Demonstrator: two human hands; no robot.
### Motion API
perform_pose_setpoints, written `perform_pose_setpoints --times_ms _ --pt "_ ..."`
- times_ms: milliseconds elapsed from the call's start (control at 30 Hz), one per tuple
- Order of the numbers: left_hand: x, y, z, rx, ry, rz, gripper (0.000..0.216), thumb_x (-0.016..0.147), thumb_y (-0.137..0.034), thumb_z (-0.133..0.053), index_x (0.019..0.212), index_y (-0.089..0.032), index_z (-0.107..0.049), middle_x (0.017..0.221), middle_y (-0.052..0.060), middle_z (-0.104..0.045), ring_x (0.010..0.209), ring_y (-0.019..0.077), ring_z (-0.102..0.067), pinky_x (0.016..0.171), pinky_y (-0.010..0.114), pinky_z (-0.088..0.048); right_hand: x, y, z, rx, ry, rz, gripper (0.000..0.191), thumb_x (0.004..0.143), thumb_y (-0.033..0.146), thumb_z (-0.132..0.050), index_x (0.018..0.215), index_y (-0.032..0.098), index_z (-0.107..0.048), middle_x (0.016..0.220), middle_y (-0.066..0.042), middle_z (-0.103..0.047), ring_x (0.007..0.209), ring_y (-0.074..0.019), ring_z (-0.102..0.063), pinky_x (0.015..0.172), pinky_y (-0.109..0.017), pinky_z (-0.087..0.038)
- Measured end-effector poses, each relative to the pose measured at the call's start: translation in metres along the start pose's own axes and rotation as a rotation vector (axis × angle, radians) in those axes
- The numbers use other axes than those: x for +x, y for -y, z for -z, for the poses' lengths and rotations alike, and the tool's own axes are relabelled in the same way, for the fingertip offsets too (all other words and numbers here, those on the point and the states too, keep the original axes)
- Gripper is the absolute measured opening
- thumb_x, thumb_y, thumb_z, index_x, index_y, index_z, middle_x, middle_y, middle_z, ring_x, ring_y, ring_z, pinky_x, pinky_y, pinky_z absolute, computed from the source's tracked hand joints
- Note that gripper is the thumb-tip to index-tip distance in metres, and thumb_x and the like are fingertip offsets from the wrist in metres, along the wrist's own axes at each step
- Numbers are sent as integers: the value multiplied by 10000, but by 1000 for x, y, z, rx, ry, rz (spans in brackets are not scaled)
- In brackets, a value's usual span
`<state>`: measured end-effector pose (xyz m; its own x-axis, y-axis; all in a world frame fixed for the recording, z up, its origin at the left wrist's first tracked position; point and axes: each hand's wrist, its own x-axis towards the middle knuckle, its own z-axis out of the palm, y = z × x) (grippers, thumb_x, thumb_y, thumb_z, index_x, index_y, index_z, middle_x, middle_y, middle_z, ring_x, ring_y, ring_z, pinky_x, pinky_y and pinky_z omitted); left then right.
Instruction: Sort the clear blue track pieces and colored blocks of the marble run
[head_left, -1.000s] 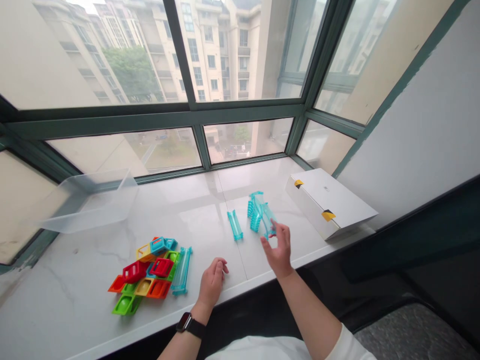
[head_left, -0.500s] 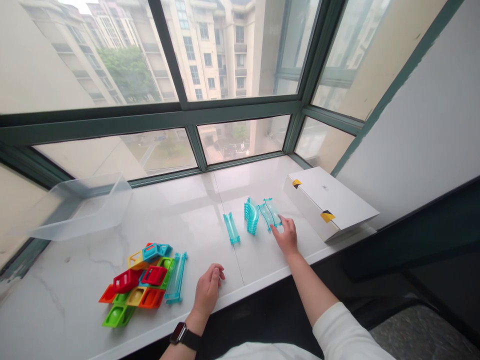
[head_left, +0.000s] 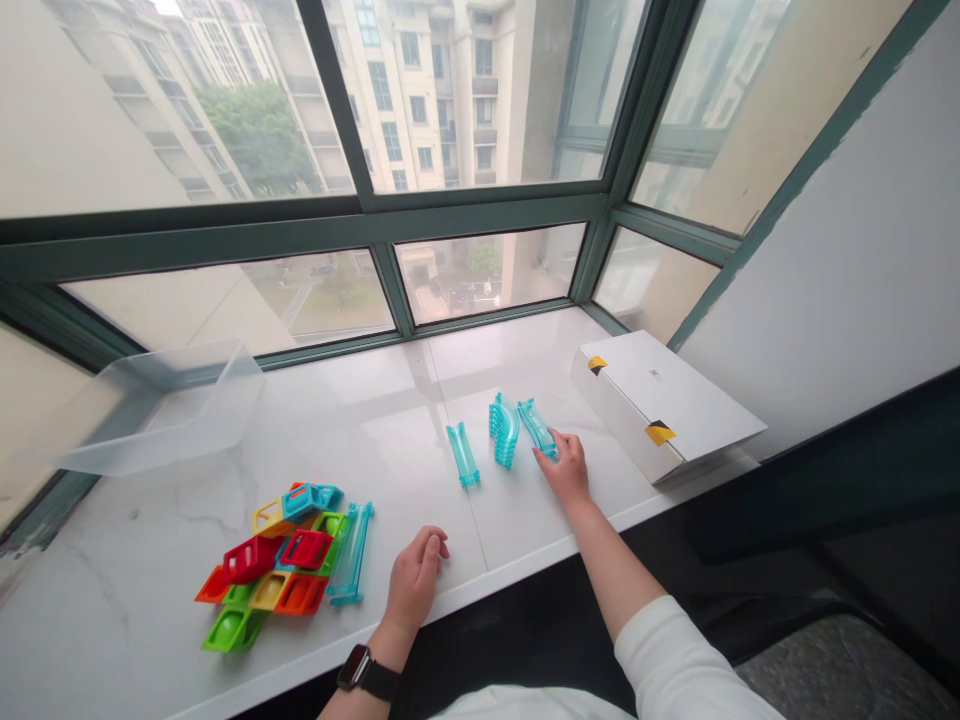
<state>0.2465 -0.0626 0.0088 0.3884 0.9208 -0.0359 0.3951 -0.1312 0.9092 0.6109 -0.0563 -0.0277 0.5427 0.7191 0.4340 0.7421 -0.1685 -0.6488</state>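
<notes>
My right hand (head_left: 564, 468) has thumb and fingers around the near end of a clear teal toy track piece (head_left: 534, 425). This piece appears stacked on another of the same shape. Just left of it stands a nested stack of curved teal pieces (head_left: 504, 432). Farther left, a straight teal track piece (head_left: 463, 456) lies by itself. My left hand (head_left: 417, 572) rests near the counter's front edge, fingers curled in and nothing visible in them. Left of that hand are long teal track pieces (head_left: 350, 555), beside a pile of coloured plastic blocks (head_left: 270, 592).
At the back left sits a clear plastic bin (head_left: 225, 400). A white box (head_left: 675, 400) with yellow-black tabs occupies the right end of the white counter (head_left: 405, 425). Green-framed windows (head_left: 487, 215) border the back, and the counter's front edge runs close below both hands.
My right hand has shifted slightly left, bringing the right-hand teal piece against the one beside it, so the two that were spread side by side now overlap. My left hand stays put.
</notes>
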Motion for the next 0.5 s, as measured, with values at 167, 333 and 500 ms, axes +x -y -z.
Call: perform_pose_setpoints --times_ms 167,333,500 --pt "0 -1 0 7 8 1 387 1044 -524 -391 989 -242 -649 777 13 -702 638 187 -619 587 271 -485 2 -3 -4 -51 31 -34 588 931 570 -625 1410 229 -633 1089 -98 -571 1026 -283 -594 974 -455 -529" --pt "0 -3 0 11 0 0 387 1040 -520 -394 980 -240 -654 773 16 -701 640 188 -624 583 270 -484 3 -3 -6 -88 45 -35 581 929 563 -618 1400 221 -635 1086 -104 -593 987 -277 -603 938 -441 -528" --pt "0 -2 0 8 6 6 381 1048 -517 -390 993 -240 -646 774 13 -696 640 187 -617 595 273 -484 2 -1 -5 -87 43 -35 572 926 551 -625 1377 200 -630 1128 -120 -616 964 -269 -607 909 -427 -533"
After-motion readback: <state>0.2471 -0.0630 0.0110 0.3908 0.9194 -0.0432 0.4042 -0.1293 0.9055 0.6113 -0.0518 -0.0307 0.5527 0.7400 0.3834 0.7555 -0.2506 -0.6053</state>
